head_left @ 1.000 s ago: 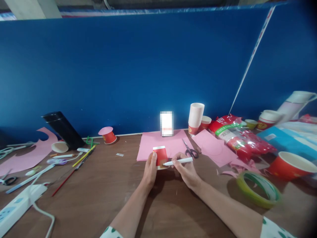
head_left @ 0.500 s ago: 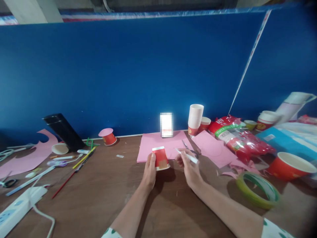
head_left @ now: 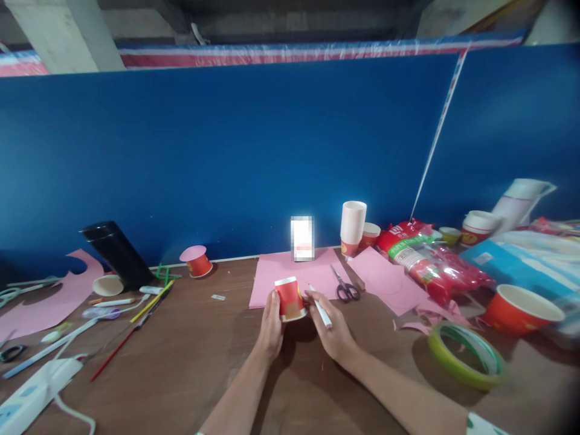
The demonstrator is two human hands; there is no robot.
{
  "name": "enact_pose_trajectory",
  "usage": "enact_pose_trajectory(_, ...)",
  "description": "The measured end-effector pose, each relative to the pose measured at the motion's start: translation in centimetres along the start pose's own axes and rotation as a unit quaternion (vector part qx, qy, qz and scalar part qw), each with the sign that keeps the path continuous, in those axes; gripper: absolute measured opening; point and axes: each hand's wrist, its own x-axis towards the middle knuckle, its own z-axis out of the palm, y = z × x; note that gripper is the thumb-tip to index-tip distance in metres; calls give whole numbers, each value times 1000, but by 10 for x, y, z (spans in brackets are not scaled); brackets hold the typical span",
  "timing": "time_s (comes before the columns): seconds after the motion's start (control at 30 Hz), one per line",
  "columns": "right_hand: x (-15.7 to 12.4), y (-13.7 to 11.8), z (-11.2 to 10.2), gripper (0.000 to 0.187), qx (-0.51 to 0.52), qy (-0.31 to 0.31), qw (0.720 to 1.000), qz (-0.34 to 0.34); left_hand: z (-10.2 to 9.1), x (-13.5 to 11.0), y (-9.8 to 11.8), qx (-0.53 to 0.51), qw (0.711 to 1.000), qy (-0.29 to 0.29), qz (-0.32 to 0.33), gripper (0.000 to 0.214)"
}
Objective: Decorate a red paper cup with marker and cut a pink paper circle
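Note:
My left hand is closed on the left side of a red paper cup, which is held upside down above the table, its white rim facing down. A slim white marker lies in the grip of my right hand, its tip pointing up toward the cup. The fingers of that hand are close to the cup's right side; whether they touch it I cannot tell. Just beyond the hands is a stack of pink paper, with scissors at its right edge.
On the right are stacked cups, a red plastic bag, a roll of tape and a large red cup. The left side holds a black bottle, brushes, pens and a power strip. A blue partition stands behind.
My right hand has moved left with the marker, closer to the cup. The cup has turned slightly in my left hand. The camera view has tilted up a little.

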Motion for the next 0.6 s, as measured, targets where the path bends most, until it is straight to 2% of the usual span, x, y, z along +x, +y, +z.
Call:
enact_pose_trajectory(0.17,-1,-2,-1,33,-63,-13,997,-36,6,-4,9,9,1000,2,19,40)
enact_pose_trajectory(0.33,-1,-5,-1,33,-73,-5,996,-50,7,-4,13,39,999,13,26,41)
enact_pose_trajectory(0.47,0,-5,-1,34,-88,-12,995,-50,2,-1,7,57,998,25,19,47)
enact_pose_trajectory(0.6,-2,-5,0,34,-94,-17,994,-49,-10,5,-8,70,997,30,3,49)
